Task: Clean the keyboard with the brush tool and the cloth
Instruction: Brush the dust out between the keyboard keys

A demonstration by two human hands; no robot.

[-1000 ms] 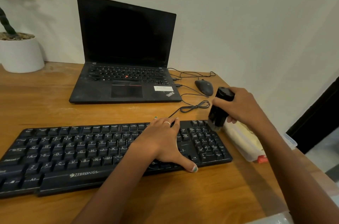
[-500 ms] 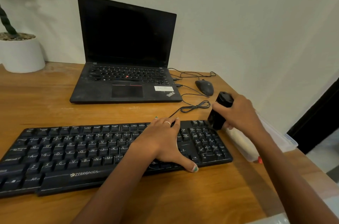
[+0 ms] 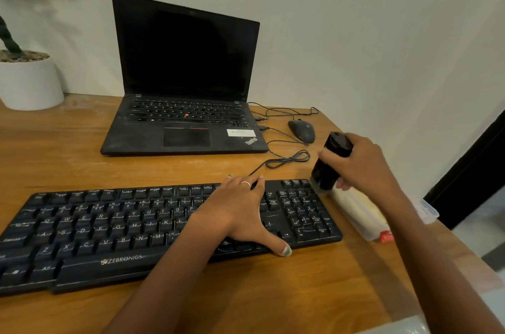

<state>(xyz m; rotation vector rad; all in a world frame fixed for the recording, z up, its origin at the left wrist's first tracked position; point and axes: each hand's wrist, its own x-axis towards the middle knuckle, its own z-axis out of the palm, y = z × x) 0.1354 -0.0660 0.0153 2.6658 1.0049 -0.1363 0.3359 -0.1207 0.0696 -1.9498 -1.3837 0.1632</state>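
Brushing step, at the numpad end. Your right hand (image 3: pixel 363 167) is wrapped around the black brush tool (image 3: pixel 329 163), held upright and slightly tilted, bristle end down at the far-right corner of the keyboard (image 3: pixel 109 227). Can't tell if the bristles actually touch the keys or hang just off the edge.

Your left hand (image 3: pixel 240 213) lies flat with fingers spread on the right-middle keys, thumb (image 3: pixel 284 249) out over the front edge, pinning the keyboard to the bench (image 3: pixel 246 301). Good, keep it there.

Next move, my read: bring the bristles onto the numpad rows and sweep across. Left hand covers the arrow/enter block, so you'll need to shift it to reach those keys.

No cloth clearly in view. The clear plastic container (image 3: pixel 363 213) just right of the keyboard holds something pale yellow; could be it, can't confirm.

Watch:
- container sits tight against the keyboard's right end, under your right wrist; easy to knock
- looped cable (image 3: pixel 289 160) and mouse (image 3: pixel 302 130) just behind the numpad
- laptop (image 3: pixel 185 104) open further back, well apart
- potted plant (image 3: pixel 27 79) far left, irrelevant
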